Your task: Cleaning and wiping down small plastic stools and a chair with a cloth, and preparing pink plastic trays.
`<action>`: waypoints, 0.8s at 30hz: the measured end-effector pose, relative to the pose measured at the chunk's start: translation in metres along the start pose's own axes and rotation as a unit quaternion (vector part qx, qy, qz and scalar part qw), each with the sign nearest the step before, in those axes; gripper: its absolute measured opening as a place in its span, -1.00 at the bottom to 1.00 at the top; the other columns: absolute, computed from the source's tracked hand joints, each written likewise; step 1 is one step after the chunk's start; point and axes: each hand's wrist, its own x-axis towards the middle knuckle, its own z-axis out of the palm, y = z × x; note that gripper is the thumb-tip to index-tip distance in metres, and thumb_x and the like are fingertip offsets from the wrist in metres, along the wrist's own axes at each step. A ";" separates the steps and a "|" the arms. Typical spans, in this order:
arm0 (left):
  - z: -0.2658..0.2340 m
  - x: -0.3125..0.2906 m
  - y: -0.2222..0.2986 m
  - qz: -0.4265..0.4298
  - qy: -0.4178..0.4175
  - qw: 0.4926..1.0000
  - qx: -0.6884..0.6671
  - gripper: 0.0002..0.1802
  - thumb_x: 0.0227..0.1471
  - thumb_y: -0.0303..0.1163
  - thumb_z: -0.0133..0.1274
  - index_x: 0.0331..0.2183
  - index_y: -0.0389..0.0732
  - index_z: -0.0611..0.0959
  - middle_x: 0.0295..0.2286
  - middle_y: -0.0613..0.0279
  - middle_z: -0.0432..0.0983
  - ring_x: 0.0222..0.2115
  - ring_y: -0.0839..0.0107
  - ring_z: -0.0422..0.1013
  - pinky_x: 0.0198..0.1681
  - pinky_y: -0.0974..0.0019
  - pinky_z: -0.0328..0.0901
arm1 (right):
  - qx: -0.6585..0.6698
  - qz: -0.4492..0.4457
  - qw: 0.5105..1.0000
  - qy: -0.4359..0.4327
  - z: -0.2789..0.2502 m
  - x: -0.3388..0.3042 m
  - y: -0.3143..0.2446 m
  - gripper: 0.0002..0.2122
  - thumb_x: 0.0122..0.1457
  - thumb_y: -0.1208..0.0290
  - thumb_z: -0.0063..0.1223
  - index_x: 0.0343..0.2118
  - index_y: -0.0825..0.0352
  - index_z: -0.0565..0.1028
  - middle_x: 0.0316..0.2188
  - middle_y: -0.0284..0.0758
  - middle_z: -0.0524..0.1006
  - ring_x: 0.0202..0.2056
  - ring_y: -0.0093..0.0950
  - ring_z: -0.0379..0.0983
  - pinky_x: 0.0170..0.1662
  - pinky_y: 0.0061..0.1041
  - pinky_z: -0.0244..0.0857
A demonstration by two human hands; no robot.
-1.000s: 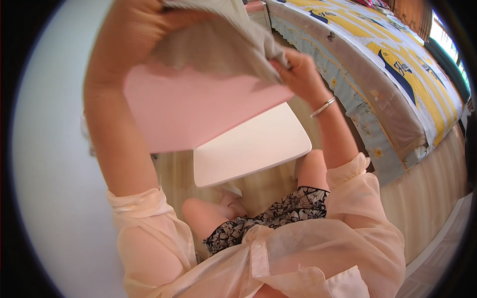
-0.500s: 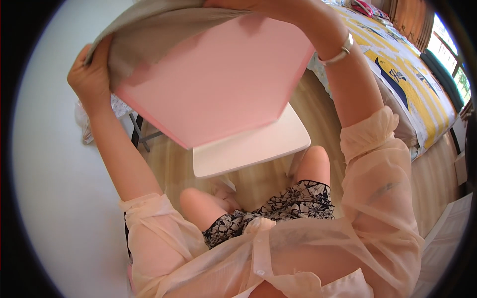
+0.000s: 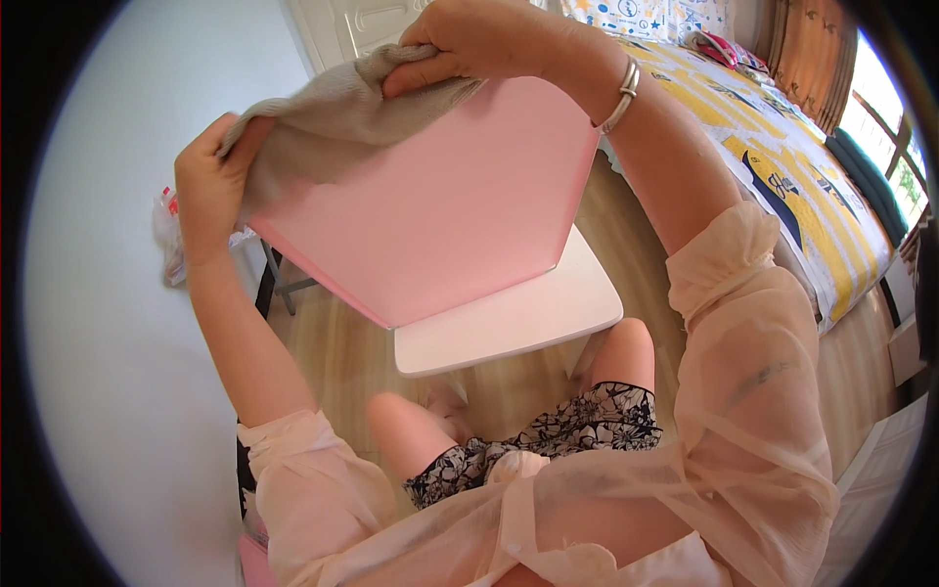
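A soft grey-beige cloth [image 3: 323, 147] is stretched between my two hands, gathered and sagging over the far left part of a pink board [image 3: 445, 210]. My left hand [image 3: 207, 186] pinches its left end, fingers closed on the fabric. The other end is bunched in my closed right hand [image 3: 465, 41], which is raised at the top and wears a silver bracelet. Whether the cloth is a garment cannot be made out. The flat pink board lies on a small white table [image 3: 514, 308], its near edge short of the tabletop's front edge. My knees are just below that edge.
A bed [image 3: 782, 181] with a yellow and white patterned cover stands on the right. A pale wall [image 3: 98, 254] runs along the left, with a plastic bag [image 3: 169, 240] and grey metal legs [image 3: 284, 279] near it. A white door [image 3: 367, 22] is at the back.
Both hands have come lower in view with the cloth, the left one also shifting right. The cloth has bunched narrower. The whole scene sits slightly lower, so my head view has tilted.
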 end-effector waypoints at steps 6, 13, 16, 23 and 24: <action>0.049 0.010 0.059 0.134 -0.178 0.966 0.132 -0.67 -0.16 -0.18 0.06 -0.61 -0.26 0.44 -0.74 0.10 0.26 -0.68 0.21 0.15 -0.58 0.28 0.10 | 0.103 -0.100 0.983 0.118 0.028 0.009 0.027 -0.57 -0.02 0.00 -0.11 -0.63 0.36 0.41 -0.62 -0.09 0.42 -0.53 -0.15 0.37 -0.44 -0.29 0.23; 0.068 0.034 0.035 0.069 -0.233 0.969 0.050 -0.71 -0.10 -0.25 0.04 -0.60 -0.28 0.43 -0.76 0.33 0.03 -0.68 0.55 -0.04 -0.62 0.48 0.00 | 0.163 0.101 0.980 0.062 0.025 -0.054 0.073 -0.60 -0.04 0.04 -0.03 -0.57 0.39 0.42 -0.61 -0.08 0.42 -0.56 -0.18 0.34 -0.45 -0.34 0.20; 0.077 0.041 0.037 0.080 -0.247 0.965 0.042 -0.71 -0.07 -0.27 0.03 -0.61 -0.29 0.44 -0.75 0.39 0.01 -0.67 0.58 -0.06 -0.62 0.50 -0.02 | 0.169 0.167 0.959 0.155 0.036 -0.068 0.075 -0.61 -0.05 0.05 0.00 -0.59 0.39 0.43 -0.63 -0.09 0.42 -0.59 -0.21 0.32 -0.48 -0.36 0.18; 0.080 0.043 0.047 0.092 -0.291 0.946 0.112 -0.65 -0.12 -0.11 0.01 -0.56 -0.23 0.51 -0.72 0.17 0.30 -0.68 0.33 0.15 -0.53 0.36 0.14 | 0.349 0.192 0.866 0.303 0.064 -0.058 0.083 -0.68 0.00 0.19 0.03 -0.59 0.43 0.43 -0.78 -0.32 0.35 -0.68 -0.55 0.21 -0.59 -0.52 0.14; 0.087 0.042 0.055 0.092 -0.293 0.945 0.111 -0.65 -0.12 -0.11 0.01 -0.56 -0.23 0.51 -0.72 0.17 0.30 -0.68 0.33 0.15 -0.53 0.36 0.14 | 0.423 0.180 0.818 0.346 0.072 -0.052 0.085 -0.69 0.02 0.22 0.03 -0.59 0.45 0.43 -0.79 -0.42 0.33 -0.67 -0.64 0.19 -0.60 -0.57 0.12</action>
